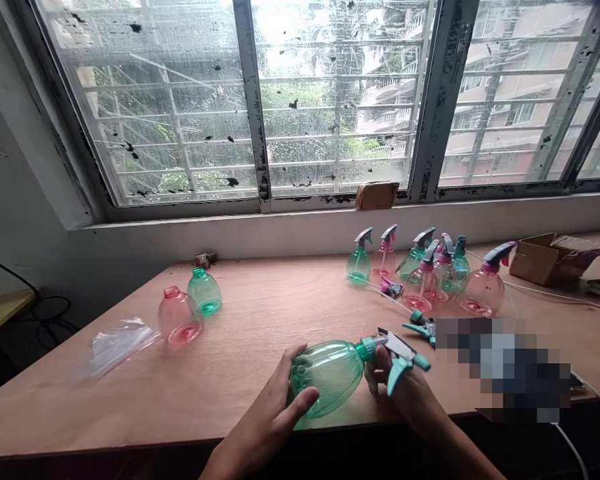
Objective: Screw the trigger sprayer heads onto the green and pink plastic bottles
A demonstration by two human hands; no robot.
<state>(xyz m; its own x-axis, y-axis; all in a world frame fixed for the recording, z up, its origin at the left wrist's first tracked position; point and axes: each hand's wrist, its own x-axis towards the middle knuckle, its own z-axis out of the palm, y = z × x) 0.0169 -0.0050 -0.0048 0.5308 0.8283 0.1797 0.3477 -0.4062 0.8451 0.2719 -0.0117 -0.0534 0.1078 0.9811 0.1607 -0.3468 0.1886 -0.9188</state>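
A clear green spray bottle (327,377) lies tilted on its side above the table's front edge, its neck toward the right. My left hand (275,403) wraps round its base, thumb in front and fingers behind. At the neck sits a grey and teal trigger sprayer head (400,353). My right hand (397,383) is closed round the collar and lower part of this head, its fingers partly hidden behind it. Just beyond my right hand lies a loose teal sprayer head (420,323) with its tube on the table.
Two open bottles, one pink (179,320) and one green (204,293), stand at the left by a plastic bag (123,347). Several capped spray bottles (483,290) stand at the right, near a cardboard box (543,260). A blurred patch (515,370) covers things at the right front.
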